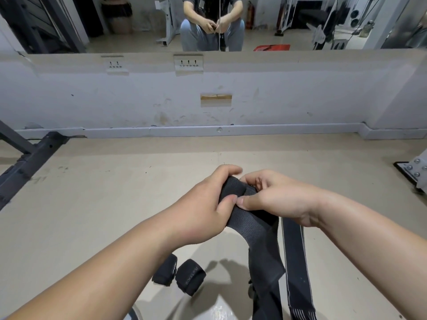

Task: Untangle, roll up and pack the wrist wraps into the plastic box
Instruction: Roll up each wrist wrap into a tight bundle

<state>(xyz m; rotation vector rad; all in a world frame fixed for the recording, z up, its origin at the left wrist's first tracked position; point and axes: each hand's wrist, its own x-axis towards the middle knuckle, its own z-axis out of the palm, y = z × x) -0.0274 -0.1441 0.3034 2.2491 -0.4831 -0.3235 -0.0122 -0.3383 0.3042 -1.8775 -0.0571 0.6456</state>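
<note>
Wrist wrap (250, 224) dead centre of the frame, held from both sides. The left hand (201, 209) curls its fingers over the rolled top end, thumb pressed on the fabric. The right hand (277, 199) grips the same wrap from the other side, thumb tip against the left thumb. The loose tail drops toward the bottom edge. Just right of it hangs a second strap (294, 262) with pale edge lines. In the lower centre, two rolled wraps (190, 277) sit side by side on the floor (92, 204).
</note>
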